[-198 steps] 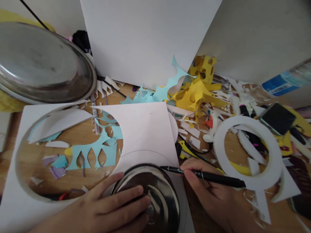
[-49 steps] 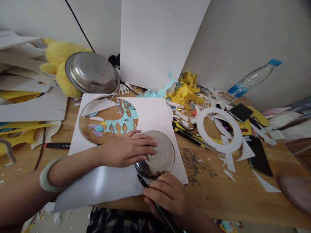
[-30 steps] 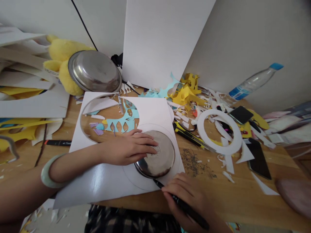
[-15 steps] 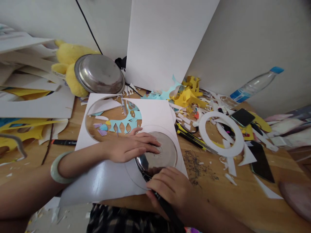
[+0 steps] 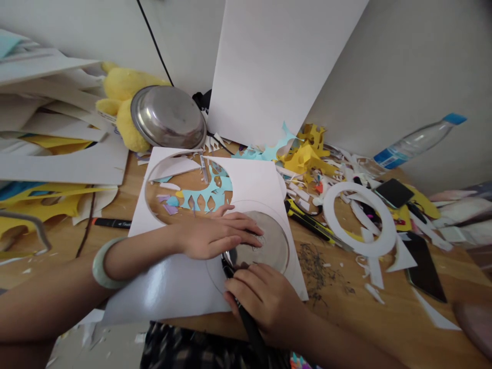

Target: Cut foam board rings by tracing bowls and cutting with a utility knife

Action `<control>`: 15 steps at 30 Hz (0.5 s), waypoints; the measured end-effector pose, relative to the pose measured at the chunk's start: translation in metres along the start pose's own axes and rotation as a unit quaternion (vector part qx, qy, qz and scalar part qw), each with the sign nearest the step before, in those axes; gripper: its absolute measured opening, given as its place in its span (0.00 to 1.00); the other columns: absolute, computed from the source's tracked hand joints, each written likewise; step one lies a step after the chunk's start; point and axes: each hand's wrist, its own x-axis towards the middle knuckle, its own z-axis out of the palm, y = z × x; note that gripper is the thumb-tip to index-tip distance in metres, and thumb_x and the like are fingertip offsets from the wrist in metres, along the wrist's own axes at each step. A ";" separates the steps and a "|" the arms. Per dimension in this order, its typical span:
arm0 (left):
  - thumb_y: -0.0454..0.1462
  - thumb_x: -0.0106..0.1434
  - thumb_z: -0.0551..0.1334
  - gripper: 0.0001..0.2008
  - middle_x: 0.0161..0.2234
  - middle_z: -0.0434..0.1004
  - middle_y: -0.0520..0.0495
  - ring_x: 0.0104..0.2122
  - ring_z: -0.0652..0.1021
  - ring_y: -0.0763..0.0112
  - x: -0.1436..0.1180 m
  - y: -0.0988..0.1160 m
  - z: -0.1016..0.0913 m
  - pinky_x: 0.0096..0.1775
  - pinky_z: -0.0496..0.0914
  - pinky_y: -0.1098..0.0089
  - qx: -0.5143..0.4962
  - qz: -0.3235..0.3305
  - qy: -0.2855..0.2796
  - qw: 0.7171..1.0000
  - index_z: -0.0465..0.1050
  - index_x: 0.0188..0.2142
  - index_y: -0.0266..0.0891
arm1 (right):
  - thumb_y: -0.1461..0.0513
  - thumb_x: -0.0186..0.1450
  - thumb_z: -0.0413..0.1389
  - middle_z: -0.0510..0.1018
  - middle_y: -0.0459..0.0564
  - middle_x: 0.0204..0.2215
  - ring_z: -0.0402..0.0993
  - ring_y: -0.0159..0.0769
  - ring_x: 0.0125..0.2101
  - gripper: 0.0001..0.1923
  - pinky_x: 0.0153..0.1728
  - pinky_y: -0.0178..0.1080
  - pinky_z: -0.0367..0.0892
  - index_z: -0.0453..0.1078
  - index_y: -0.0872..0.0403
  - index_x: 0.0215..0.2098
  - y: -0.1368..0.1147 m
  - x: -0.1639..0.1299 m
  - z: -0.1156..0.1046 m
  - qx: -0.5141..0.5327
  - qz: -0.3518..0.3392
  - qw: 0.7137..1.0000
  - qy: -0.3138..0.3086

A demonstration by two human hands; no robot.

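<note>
Head view: left hand (image 5: 215, 237) presses flat, fingers spread, on the steel dish (image 5: 265, 247), while right hand (image 5: 265, 300) grips a black pen (image 5: 235, 292), tip touching the dish's near-left rim.

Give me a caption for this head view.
Left hand steadies a steel dish on white card; right hand holds pen.

Our wooden table (image 5: 384, 318): white sheet (image 5: 172, 287) at centre; marker (image 5: 111, 223) at nine o'clock; paper ring (image 5: 359, 219), utility knife (image 5: 307, 223), phone (image 5: 425, 264) toward three; yellow scraps (image 5: 307, 154) at one; water bottle (image 5: 417, 143) at two.
</note>
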 end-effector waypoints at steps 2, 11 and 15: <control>0.35 0.68 0.42 0.20 0.58 0.61 0.50 0.58 0.58 0.68 0.000 0.000 0.000 0.59 0.38 0.60 0.001 0.004 0.004 1.000 0.62 0.54 0.46 | 0.66 0.63 0.49 0.71 0.49 0.22 0.67 0.35 0.26 0.07 0.27 0.37 0.64 0.68 0.58 0.30 0.000 0.000 0.001 -0.002 0.002 1.000 -0.004; 0.34 0.68 0.42 0.20 0.57 0.62 0.50 0.58 0.59 0.68 0.001 0.000 0.000 0.59 0.38 0.58 0.001 0.002 0.007 1.000 0.62 0.54 0.47 | 0.68 0.61 0.47 0.69 0.48 0.19 0.65 0.33 0.23 0.07 0.27 0.37 0.62 0.65 0.57 0.27 -0.004 -0.009 -0.009 0.031 0.008 0.999 -0.008; 0.34 0.67 0.42 0.20 0.57 0.62 0.49 0.58 0.60 0.67 0.001 0.000 -0.001 0.59 0.38 0.58 0.005 0.008 0.004 1.000 0.62 0.55 0.47 | 0.70 0.58 0.48 0.69 0.47 0.19 0.64 0.32 0.22 0.06 0.27 0.37 0.63 0.63 0.56 0.26 -0.007 -0.013 -0.012 0.051 0.036 0.998 -0.006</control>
